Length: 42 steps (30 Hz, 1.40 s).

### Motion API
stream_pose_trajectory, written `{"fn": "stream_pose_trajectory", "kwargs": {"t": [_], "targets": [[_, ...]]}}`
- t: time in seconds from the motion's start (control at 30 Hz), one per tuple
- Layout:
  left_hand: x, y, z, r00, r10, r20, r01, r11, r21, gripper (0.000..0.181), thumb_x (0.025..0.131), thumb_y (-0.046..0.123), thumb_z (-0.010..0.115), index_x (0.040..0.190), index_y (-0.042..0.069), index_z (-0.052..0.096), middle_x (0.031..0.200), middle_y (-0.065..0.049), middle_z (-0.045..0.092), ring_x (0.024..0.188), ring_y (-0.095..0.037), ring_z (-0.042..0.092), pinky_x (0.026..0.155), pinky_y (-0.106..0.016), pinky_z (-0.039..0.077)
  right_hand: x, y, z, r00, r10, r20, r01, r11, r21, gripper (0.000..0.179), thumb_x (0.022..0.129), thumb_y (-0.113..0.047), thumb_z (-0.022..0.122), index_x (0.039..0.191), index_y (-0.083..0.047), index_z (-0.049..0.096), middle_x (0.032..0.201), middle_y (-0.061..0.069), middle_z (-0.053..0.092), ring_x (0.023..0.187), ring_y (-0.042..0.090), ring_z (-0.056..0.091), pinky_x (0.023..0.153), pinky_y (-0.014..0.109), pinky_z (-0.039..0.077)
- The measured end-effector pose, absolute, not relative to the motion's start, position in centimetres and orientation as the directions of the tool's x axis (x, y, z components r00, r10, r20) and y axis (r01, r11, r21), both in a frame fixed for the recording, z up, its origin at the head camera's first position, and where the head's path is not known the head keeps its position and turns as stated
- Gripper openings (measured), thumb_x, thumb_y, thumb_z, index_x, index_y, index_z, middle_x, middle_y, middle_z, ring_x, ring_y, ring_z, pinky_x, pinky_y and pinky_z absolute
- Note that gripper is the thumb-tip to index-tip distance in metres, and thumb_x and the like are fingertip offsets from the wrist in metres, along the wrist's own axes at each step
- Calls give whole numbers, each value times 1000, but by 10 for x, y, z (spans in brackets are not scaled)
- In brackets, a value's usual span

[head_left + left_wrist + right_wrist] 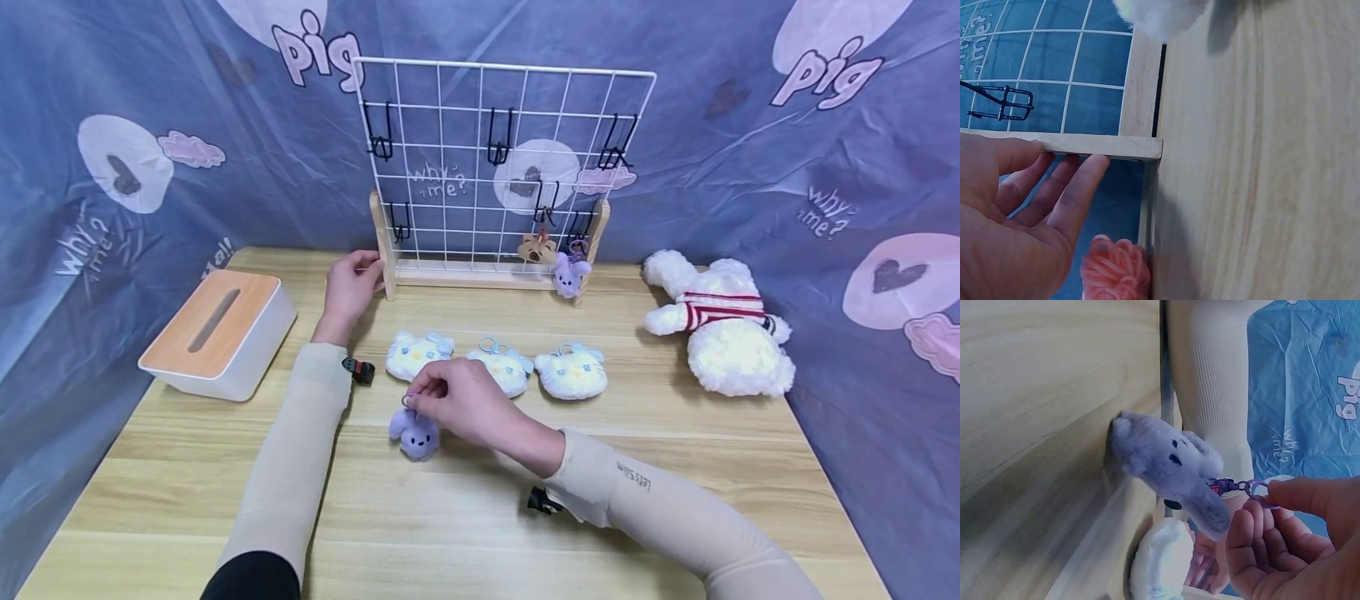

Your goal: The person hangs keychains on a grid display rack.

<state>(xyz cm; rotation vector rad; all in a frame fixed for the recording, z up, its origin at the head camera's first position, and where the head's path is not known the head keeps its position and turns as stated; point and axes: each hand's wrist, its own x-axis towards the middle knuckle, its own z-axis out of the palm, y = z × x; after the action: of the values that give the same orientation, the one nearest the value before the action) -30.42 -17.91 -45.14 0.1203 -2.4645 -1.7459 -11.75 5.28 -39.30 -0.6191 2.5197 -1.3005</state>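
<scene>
My right hand [472, 400] pinches the metal ring [1260, 492] of a purple plush keychain [417, 435] between thumb and fingers. The plush dangles over the table, its face and ears showing in the right wrist view. At the wire grid rack [480, 279], my left hand [351, 287] grips the left wooden upright [1129, 147], thumb on one side and fingertips against its outer side. Three white plush keychains [572, 372] lie in a row before the rack, one partly behind my right hand. A brown plush keychain [537, 247] and another purple one [572, 276] hang at the rack's lower right.
Several black hooks [500, 137] sit on the grid. A white tissue box with a wooden lid [225, 325] stands at the left. On the right lies a white plush toy in a striped top [720, 321]. A pink looped bundle [1115, 272] shows beside the upright.
</scene>
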Motion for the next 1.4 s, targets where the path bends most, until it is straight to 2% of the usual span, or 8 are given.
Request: {"fn": "stream_pose_trajectory", "kwargs": {"t": [0.43, 0.77, 1.1, 1.4], "targets": [[-305, -180, -450, -990, -133, 53, 4, 344, 939, 34, 115, 19, 64, 140, -2, 72, 125, -21, 71, 98, -16, 73, 92, -24, 73, -123, 55, -380, -890, -457, -2, -262, 514, -817, 5, 101, -15, 81, 97, -17, 85, 87, -5, 79, 78, 1, 66, 71, 16, 60], [-305, -179, -450, -990, -136, 40, -8, 336, 942, 33, 115, 20, 65, 140, 0, 73, 126, -20, 71, 97, -13, 72, 92, -21, 72, -137, 55, -366, -906, -422, 27, -263, 513, -817, 3, 102, -16, 82, 99, -16, 85, 89, -3, 81, 80, 3, 67, 73, 17, 60], [-304, -181, -449, -990, -130, 48, 2, 338, 941, 35, 115, 19, 64, 142, -2, 71, 128, -24, 71, 109, -28, 76, 97, -27, 73, -160, 47, -354, -931, -362, 51, -240, 500, -832, 5, 102, -18, 84, 105, -15, 85, 96, -1, 82, 87, 10, 71, 79, 22, 63], [-306, -181, -452, -990, -133, 49, 2, 330, 944, 34, 115, 19, 65, 140, -2, 72, 126, -23, 72, 101, -20, 75, 90, -21, 72, -181, 42, -348, -943, -324, 69, -234, 504, -831, 7, 103, -19, 83, 105, -12, 85, 98, 1, 84, 87, 10, 71, 77, 21, 62]]}}
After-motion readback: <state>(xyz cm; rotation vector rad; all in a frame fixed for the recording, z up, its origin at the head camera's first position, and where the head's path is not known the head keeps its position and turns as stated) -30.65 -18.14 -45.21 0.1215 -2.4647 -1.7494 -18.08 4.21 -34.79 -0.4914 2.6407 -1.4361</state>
